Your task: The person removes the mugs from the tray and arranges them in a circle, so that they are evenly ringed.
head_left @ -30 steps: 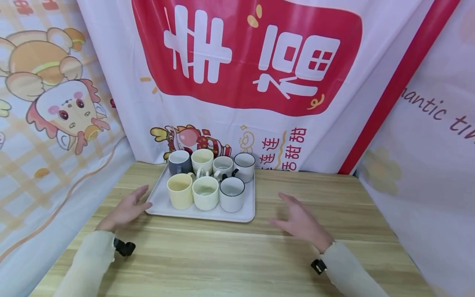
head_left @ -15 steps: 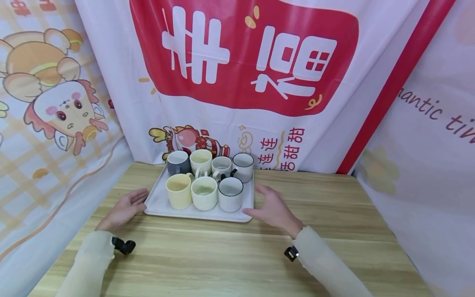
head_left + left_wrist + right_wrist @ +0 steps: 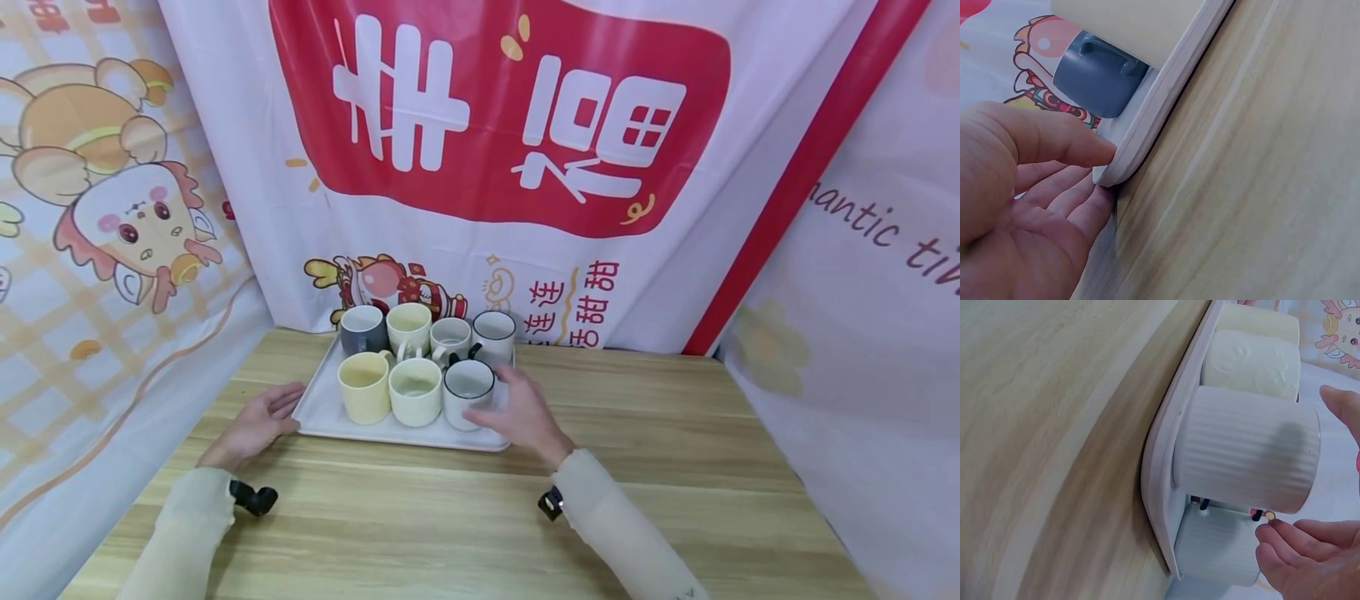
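Note:
Near the back of the table a white tray (image 3: 318,408) carries several mugs. At the tray's near left corner, my left hand (image 3: 258,421) holds the edge; in the left wrist view the thumb (image 3: 1079,140) lies on the rim and the fingers meet the corner from below. My right hand (image 3: 525,417) is spread around the white ribbed mug (image 3: 1247,447) with a dark rim at the front right. The right wrist view shows its thumb and fingers standing apart from the mug's wall. Beside that mug are a pale green-white mug (image 3: 415,400) and a yellow mug (image 3: 363,396).
The back row has a dark grey mug (image 3: 363,333), a cream mug (image 3: 409,325), a small whitish mug (image 3: 451,333) and another dark-rimmed white mug (image 3: 495,333). Printed cloth (image 3: 600,208) hangs right behind the wooden table (image 3: 390,517) and along both sides.
My right hand has moved left from over the bare table, past the tray's right edge, to the front right mug. The left hand has closed in slightly on the tray's corner.

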`<move>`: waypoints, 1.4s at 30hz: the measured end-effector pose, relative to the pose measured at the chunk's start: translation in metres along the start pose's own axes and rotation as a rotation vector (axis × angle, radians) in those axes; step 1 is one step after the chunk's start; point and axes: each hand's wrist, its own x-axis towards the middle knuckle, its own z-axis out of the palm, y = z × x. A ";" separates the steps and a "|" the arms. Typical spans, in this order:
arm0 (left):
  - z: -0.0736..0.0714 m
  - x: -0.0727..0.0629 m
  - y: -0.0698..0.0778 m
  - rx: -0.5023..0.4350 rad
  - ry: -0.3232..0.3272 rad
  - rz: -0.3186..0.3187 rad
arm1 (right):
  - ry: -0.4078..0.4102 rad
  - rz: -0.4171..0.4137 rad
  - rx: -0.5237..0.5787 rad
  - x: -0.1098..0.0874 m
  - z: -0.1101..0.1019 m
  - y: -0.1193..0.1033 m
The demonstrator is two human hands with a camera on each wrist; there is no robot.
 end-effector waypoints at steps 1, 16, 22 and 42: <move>0.000 0.000 0.001 -0.003 0.003 -0.003 | 0.012 0.001 0.009 0.001 0.003 0.000; 0.004 0.000 0.003 0.011 0.003 -0.048 | 0.136 0.051 -0.063 0.021 0.030 -0.009; 0.003 0.000 0.003 0.010 0.003 -0.045 | 0.110 0.083 -0.058 0.026 0.029 -0.011; 0.002 0.000 0.002 0.025 0.010 -0.042 | -0.030 -0.109 0.104 0.027 -0.006 0.016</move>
